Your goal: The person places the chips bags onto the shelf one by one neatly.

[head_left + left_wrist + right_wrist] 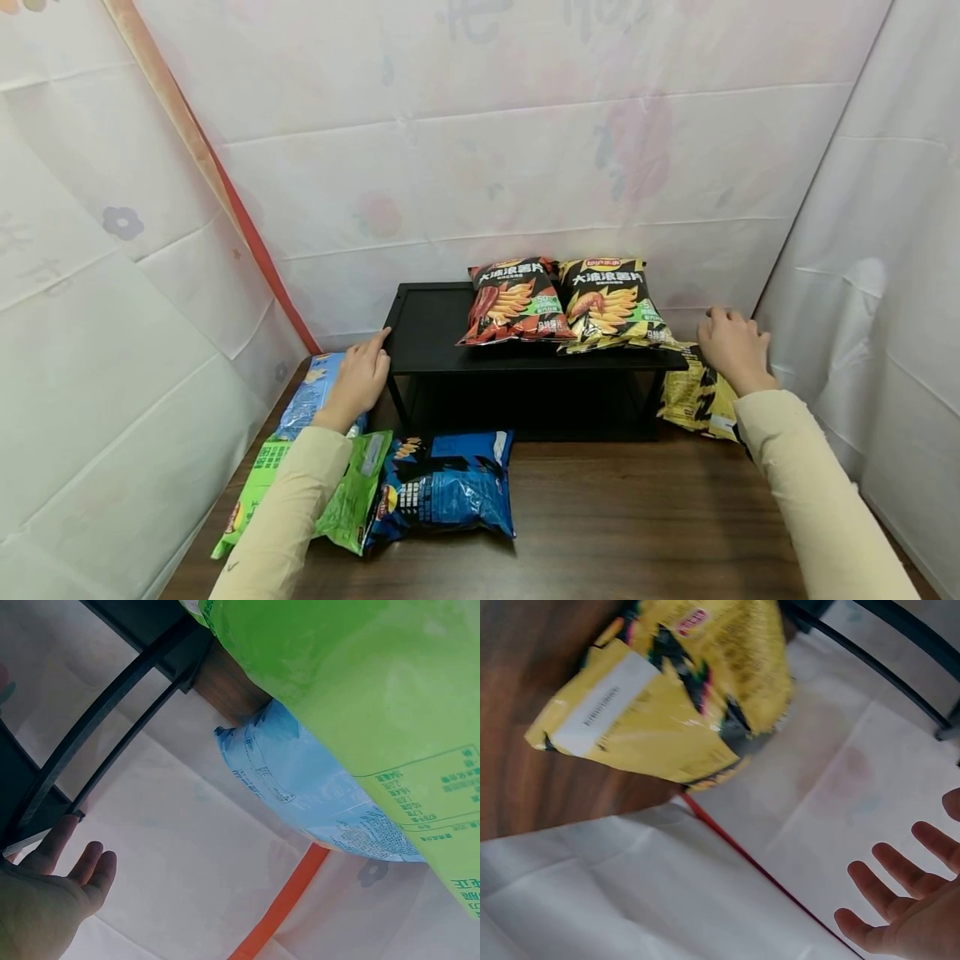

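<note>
My left hand (358, 377) touches the left end of a black two-tier rack (429, 332) with its fingertips. In the left wrist view, the finger (56, 844) nearest the rack meets its corner and the others are loosely bent. My right hand (733, 350) hovers off the rack's right end, holding nothing. Its fingers look spread and relaxed in the right wrist view. Below it, a yellow chip bag (686, 398) lies on the table. On the rack's top lie a red-and-black chip bag (519, 302) and a yellow-and-black chip bag (611, 302), side by side.
Left of the rack lies a light blue chip bag (310, 398). A green chip bag (362, 492) is partly hidden by my left forearm, and a dark blue chip bag (453, 500) rests beside it on the wooden table (600, 533). White cloth walls (525, 167) enclose the back and sides.
</note>
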Available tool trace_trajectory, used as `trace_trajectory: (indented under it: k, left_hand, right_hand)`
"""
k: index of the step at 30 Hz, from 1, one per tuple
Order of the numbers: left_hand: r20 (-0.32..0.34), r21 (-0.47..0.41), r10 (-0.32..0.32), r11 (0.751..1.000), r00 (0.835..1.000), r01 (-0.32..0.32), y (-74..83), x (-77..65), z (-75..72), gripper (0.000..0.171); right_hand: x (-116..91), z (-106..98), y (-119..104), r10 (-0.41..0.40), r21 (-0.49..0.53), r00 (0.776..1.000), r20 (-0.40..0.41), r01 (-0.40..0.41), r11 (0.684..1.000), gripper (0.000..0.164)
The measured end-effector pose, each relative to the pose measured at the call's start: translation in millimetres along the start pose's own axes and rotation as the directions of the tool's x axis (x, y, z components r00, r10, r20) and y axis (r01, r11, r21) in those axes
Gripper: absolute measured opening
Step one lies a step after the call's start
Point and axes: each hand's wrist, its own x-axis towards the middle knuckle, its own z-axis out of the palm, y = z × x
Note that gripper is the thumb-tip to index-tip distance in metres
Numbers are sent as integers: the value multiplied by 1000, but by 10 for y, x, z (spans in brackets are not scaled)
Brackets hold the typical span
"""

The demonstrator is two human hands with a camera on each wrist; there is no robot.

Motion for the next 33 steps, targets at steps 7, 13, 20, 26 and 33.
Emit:
trace_trajectory:
  k: [7, 13, 20, 26, 33]
  left_hand:
    - [-1, 1, -2, 1000, 1000, 2, -9, 2, 8, 50]
    - [7, 1, -9, 1000, 1000, 9, -7, 6, 5, 50]
    - [6, 7, -2, 1000, 1000, 2, -19, 10, 12, 50]
    - [1, 7, -6, 1000, 1000, 6, -27, 6, 16, 50]
    - [4, 8, -12, 1000, 1000, 12, -34, 12, 29, 50]
  right_hand:
    - [-54, 266, 121, 28, -19, 999, 40, -28, 999, 48]
    - [-89, 464, 159, 57, -41, 994, 89, -54, 998, 49]
    - [-128, 638, 157, 74, -65, 991, 114, -67, 996, 55]
    - [-156, 775, 172, 111, -37, 980, 164, -106, 994, 60]
    - [-187, 903, 175, 115, -27, 966, 230, -112, 993, 52]
